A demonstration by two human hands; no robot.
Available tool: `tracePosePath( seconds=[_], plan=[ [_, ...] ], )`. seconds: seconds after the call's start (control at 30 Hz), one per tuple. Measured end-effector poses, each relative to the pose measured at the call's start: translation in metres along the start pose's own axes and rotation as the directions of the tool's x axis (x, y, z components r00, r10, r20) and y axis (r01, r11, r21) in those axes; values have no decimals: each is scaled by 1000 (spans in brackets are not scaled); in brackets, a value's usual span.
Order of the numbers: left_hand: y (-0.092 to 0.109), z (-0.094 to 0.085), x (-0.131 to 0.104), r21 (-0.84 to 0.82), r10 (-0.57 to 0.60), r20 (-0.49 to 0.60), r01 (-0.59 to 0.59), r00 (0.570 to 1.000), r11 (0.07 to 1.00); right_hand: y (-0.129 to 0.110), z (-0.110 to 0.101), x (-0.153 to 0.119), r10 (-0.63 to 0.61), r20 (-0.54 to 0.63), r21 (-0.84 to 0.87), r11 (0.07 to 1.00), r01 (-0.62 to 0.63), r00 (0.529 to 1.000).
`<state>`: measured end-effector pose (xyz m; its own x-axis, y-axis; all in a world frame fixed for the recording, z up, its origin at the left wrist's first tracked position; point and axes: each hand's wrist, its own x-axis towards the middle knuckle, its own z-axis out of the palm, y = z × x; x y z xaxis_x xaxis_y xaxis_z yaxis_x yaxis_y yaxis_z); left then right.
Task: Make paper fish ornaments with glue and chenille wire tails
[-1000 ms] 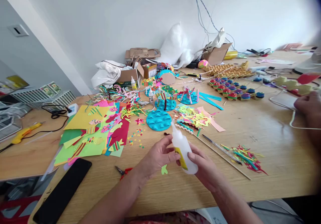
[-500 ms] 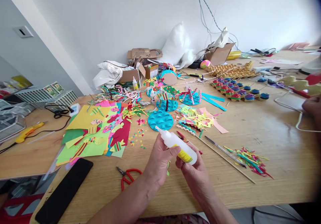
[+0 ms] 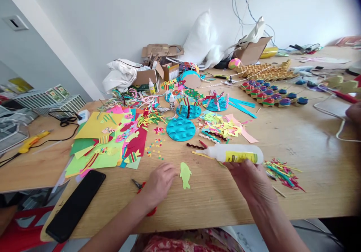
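My right hand [image 3: 251,176] grips a white plastic glue bottle [image 3: 220,153] with a yellow label from below. The bottle lies sideways above the table, its nozzle pointing left. A light green paper fish [image 3: 185,175] lies flat on the wood between my hands. My left hand [image 3: 161,182] is just left of the fish, fingers loosely bent toward it, with nothing seen in them. Red-handled pliers [image 3: 138,185] are partly hidden under my left wrist. Beyond the bottle sits a round blue bumpy base [image 3: 181,129]; a dark wavy strip [image 3: 196,146] lies near the nozzle.
A black phone [image 3: 76,205] lies at the table's left front. Coloured papers [image 3: 98,131] with paper fish spread behind it. Paper scraps [image 3: 282,173] are heaped at right; painted egg-carton pieces [image 3: 267,94] stand farther back. Another person's hand [image 3: 354,113] shows at the right edge.
My left hand has let go of the glue bottle and moved down left beside the green fish. My right hand has carried the bottle right and turned it level, uncovering the fish.
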<state>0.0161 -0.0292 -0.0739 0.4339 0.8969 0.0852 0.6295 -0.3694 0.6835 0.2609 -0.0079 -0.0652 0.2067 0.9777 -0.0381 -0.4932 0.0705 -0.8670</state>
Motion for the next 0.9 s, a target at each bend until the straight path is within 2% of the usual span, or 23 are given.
tracePosePath(
  seconds=[0.03, 0.1, 0.2, 0.33, 0.5, 0.7, 0.9],
  plan=[
    [-4, 1, -3, 115, 88, 27, -91, 996, 989, 1, -1, 0, 1, 3, -26, 1000, 0, 1000],
    [-8, 5, -6, 242, 217, 92, -233, 972, 942, 3, 0, -2, 22, 4, -69, 997, -21, 1000],
    [-10, 9, -10, 326, 290, 150, -324, 945, 888, 6, 5, -8, 96, 38, -164, 982, -88, 995],
    [-15, 12, -13, 373, 304, 179, -350, 936, 859, 7, 11, -10, 137, 104, -231, 967, -110, 985],
    [-19, 17, -13, 405, 308, 162, -348, 938, 845, 14, 12, -4, 198, 114, -242, 956, -166, 974],
    [-16, 22, -11, 443, 282, 148, -319, 948, 838, 21, 10, -2, 171, 128, -322, 939, -122, 977],
    [-8, 28, -11, 451, 214, 86, -230, 973, 862, 17, 20, -7, 144, 187, -418, 907, -54, 972]
  ],
)
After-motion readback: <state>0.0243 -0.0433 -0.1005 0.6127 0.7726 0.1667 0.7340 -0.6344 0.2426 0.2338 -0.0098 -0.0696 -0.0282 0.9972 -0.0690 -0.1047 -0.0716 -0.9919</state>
